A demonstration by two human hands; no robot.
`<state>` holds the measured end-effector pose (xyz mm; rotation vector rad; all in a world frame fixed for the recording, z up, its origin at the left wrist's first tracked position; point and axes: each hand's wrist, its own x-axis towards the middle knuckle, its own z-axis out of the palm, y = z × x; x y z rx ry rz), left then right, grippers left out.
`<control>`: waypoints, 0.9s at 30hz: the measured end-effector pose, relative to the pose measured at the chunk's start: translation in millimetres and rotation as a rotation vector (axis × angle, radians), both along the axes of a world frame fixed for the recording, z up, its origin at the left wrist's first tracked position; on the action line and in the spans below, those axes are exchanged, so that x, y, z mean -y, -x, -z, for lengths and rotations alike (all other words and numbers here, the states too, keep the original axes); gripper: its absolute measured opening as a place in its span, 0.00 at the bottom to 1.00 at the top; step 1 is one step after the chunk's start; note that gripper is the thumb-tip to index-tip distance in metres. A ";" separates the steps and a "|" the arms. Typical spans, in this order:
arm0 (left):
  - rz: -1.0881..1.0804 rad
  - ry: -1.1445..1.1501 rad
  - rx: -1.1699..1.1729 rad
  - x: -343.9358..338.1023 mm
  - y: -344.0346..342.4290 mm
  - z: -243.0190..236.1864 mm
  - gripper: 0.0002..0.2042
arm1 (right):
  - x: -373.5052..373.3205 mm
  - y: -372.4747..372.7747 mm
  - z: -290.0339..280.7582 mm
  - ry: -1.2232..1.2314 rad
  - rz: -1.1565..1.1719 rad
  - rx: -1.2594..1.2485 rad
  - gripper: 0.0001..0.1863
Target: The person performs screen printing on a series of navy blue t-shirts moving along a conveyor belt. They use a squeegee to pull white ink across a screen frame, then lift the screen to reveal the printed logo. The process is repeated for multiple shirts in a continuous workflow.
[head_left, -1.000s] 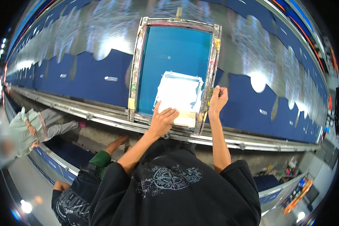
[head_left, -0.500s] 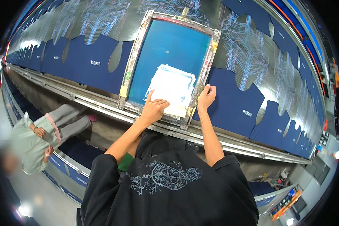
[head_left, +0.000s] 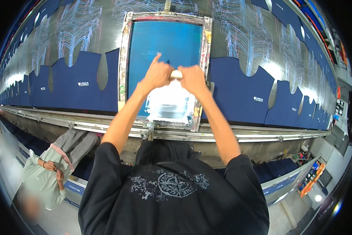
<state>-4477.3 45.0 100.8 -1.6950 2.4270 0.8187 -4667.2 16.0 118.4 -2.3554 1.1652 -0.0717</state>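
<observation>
A screen printing frame (head_left: pixel 126 62), worn and paint-stained, lies on the long table with blue mesh (head_left: pixel 164 37) inside it. White ink (head_left: pixel 170 98) covers the near part of the mesh. My left hand (head_left: pixel 158 73) and my right hand (head_left: pixel 193 78) are side by side over the screen, closed on a squeegee. Only a short pale piece of the squeegee (head_left: pixel 176 74) shows between them; my fingers hide the rest. The left index finger points out toward the far side. Navy fabric pieces (head_left: pixel 238 88) lie flat on both sides of the frame.
A metal rail (head_left: pixel 246 137) runs along the table's near edge, with a clamp (head_left: pixel 145 134) by the frame. More navy pieces (head_left: pixel 74 78) with small white prints line the table. At the lower left, a person in a pale green top (head_left: pixel 43 176) stands in the aisle.
My left hand has moved up the screen from the white ink. My right hand has come in from the frame's right edge, and both are now on the squeegee. The view has turned slightly.
</observation>
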 end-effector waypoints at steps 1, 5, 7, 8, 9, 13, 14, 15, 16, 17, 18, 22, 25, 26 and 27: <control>0.003 -0.048 0.026 -18.2 2.2 -6.5 0.12 | -29.7 5.9 10.4 0.028 0.024 0.105 0.05; -0.064 0.044 -0.168 -141.5 20.1 6.2 0.10 | -137.8 27.1 1.8 -0.081 -0.017 0.043 0.09; -0.092 0.017 -0.182 -125.6 19.9 -2.9 0.08 | -120.2 25.1 1.5 -0.056 0.017 0.011 0.09; -0.074 0.102 -0.151 -101.7 16.0 1.5 0.07 | -107.5 21.5 4.2 -0.050 0.027 -0.006 0.08; -0.075 0.086 -0.129 -65.1 13.6 -12.1 0.07 | -81.5 15.8 9.7 0.066 0.075 0.031 0.07; -0.100 0.144 -0.176 9.5 -0.3 -14.2 0.07 | -4.5 0.4 -6.6 0.107 0.013 0.067 0.04; -0.089 0.126 -0.148 -5.7 1.6 -6.0 0.08 | -10.6 1.7 -4.9 0.117 0.000 0.073 0.05; -0.080 0.110 -0.120 -34.5 6.2 0.6 0.08 | -36.8 5.8 5.4 0.100 0.025 0.042 0.05; -0.068 0.105 -0.090 -61.7 9.8 4.2 0.09 | -72.0 11.8 16.3 0.093 0.052 0.012 0.06; -0.051 0.106 -0.097 -93.8 15.1 7.0 0.10 | -105.1 19.1 19.2 0.044 0.044 -0.003 0.07; -0.028 0.105 -0.103 -122.2 21.1 4.1 0.11 | -133.2 26.5 15.2 -0.006 0.042 -0.018 0.08; -0.072 -0.100 -0.113 -124.5 17.2 -23.3 0.15 | -144.1 39.6 -24.2 -0.046 0.257 0.227 0.19; -0.146 0.036 -0.095 -60.4 3.7 -31.4 0.15 | -92.1 59.0 -32.2 0.288 0.670 0.319 0.25; -0.145 0.098 -0.117 -36.4 5.9 -30.9 0.15 | -76.0 76.1 -6.4 0.392 0.838 0.296 0.26; -0.150 0.153 -0.135 -25.9 8.1 -29.7 0.15 | -61.4 90.5 12.1 -0.058 1.011 0.414 0.26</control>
